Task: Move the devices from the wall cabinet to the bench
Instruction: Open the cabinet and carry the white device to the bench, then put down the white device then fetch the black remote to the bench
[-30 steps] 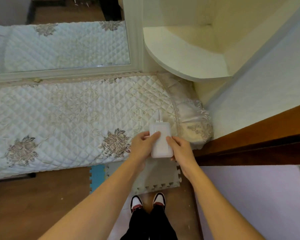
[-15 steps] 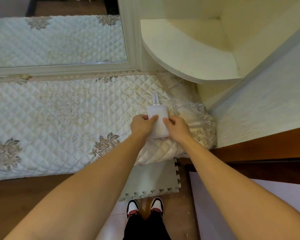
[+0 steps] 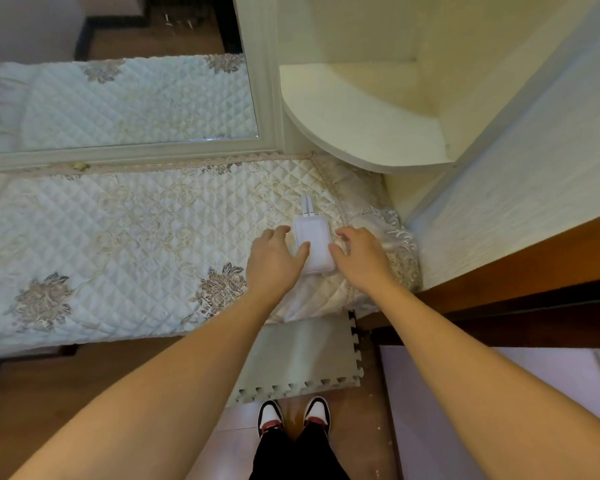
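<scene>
While both bare forearms reach forward over the bench, a white rectangular plastic device (image 3: 314, 247) lies flat on the cream quilted, flower-embroidered bench cover (image 3: 136, 237), near its right end. A short white cable loop sticks out of the device's far end, toward the wall.

Left hand (image 3: 274, 263): fingers loosely bent just beside the device's left edge, thumb resting on its top face; no firm grasp visible.

Right hand (image 3: 361, 258): fingers spread and relaxed over the lace trim, thumb tip at the device's right edge, holding nothing.

Cream wall cabinet with a curved open shelf (image 3: 361, 126) hangs above the bench's right end. Framed mirror (image 3: 118, 98) stands behind the bench, reflecting the cover. Grey foam puzzle mat (image 3: 302, 358) lies on the floor below, with white, black and red shoes (image 3: 271, 414) at its near edge.
</scene>
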`<action>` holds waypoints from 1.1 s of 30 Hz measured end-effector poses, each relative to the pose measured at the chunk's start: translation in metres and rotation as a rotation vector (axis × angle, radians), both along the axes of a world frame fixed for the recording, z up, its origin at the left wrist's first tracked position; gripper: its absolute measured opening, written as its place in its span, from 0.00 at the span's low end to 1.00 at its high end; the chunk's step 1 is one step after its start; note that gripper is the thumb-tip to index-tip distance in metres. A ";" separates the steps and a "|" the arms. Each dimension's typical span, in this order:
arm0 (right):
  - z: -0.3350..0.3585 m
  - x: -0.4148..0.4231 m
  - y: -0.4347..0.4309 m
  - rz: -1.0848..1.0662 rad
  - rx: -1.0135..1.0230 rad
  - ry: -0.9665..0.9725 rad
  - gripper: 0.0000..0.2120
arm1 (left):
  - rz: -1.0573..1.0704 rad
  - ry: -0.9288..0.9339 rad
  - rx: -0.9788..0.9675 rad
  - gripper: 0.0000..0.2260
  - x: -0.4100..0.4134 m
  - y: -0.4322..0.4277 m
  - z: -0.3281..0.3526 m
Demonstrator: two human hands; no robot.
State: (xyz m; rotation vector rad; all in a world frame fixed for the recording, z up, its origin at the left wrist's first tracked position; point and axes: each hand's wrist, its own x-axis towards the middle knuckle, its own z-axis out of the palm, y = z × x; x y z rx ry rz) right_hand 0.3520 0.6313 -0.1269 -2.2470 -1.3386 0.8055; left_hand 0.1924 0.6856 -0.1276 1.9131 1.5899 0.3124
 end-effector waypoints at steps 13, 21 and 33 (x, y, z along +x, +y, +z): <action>0.069 -0.046 -0.116 0.165 0.176 -0.422 0.25 | -0.417 0.235 0.475 0.28 -0.061 -0.093 0.063; 0.062 -0.073 -0.146 0.166 0.161 -0.496 0.24 | -0.393 0.281 0.466 0.28 -0.089 -0.119 0.053; 0.044 -0.147 -0.127 0.357 0.166 -0.367 0.24 | -0.154 0.362 0.425 0.30 -0.168 -0.139 0.046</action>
